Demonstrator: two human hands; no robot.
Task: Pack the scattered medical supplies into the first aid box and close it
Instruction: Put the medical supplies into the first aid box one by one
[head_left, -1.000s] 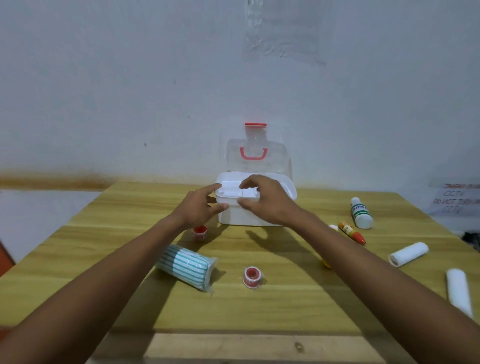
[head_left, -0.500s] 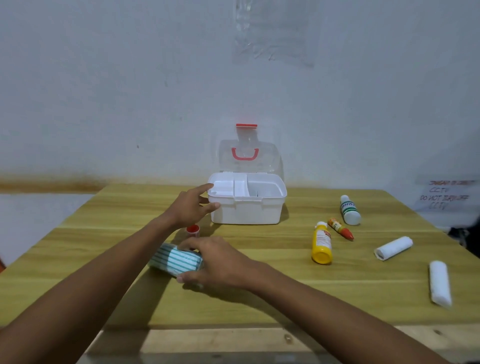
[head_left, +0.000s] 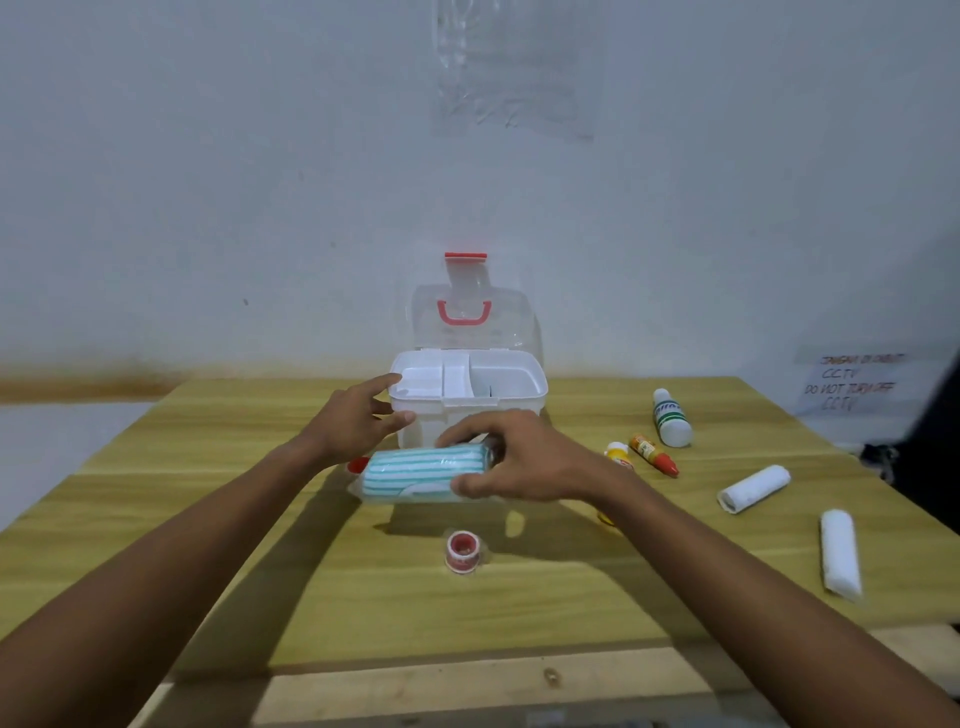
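Note:
The white first aid box (head_left: 524, 402) stands open at the table's far middle, its clear lid (head_left: 470, 317) with a red handle upright behind it. My right hand (head_left: 519, 457) grips a teal-striped bandage roll (head_left: 415, 473) and holds it above the table, just in front of the box. My left hand (head_left: 358, 426) rests with spread fingers against the box's left front corner. A red tape roll (head_left: 462, 552) lies near me. Another red item (head_left: 357, 464) peeks out behind the striped roll.
To the right lie a white green-labelled bottle (head_left: 671, 419), an orange tube (head_left: 653, 455), a yellow bottle (head_left: 617, 453) partly hidden by my right wrist, and two white gauze rolls (head_left: 754, 488) (head_left: 840, 552). The wooden table (head_left: 519, 597) ends at a wall behind.
My right hand left the box, took hold of the striped roll on the table and has lifted it toward the box. My left hand stayed at the box's corner.

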